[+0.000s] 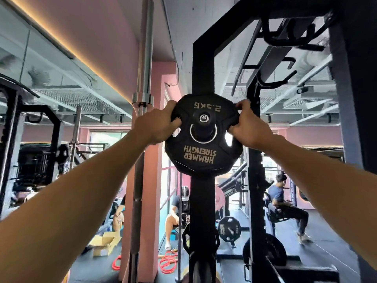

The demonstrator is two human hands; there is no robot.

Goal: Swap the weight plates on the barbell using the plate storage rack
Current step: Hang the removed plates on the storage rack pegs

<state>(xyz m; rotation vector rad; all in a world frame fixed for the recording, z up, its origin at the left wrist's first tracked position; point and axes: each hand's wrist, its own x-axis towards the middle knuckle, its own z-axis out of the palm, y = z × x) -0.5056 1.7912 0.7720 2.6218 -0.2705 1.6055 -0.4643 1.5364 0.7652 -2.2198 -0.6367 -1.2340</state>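
While both hands hold the plate at a storage peg, the items run from largest to smallest as follows.

Tall black steel storage rack upright [202, 64]: stands centre, running from top to bottom of the view; it carries the peg.

Bare chrome barbell stored upright [144, 58]: just left of the rack, standing vertical, untouched.

Small black rubber-coated round weight plate with grip cut-outs, marked 2.5 KG and HAMMER STRENGTH [203, 137]: sits around the peg, lettering upside down, hanging low so the peg lies in the top of its bore. Whether it is going on or coming off cannot be told.

Left hand [161, 125]: curled round the plate's left rim, fingers through the cut-out.

Right hand [245, 125]: curled round the right rim in like manner.

Short black peg with silver end cap [203, 119]: projects toward the viewer through the plate's steel-ringed centre hole.

Handling note, as judgement: keep the plate square to the peg, both hands level, and slide it straight along the peg's axis; tilting would likely bind the bore. Fingers are best kept clear of the gap behind the plate.
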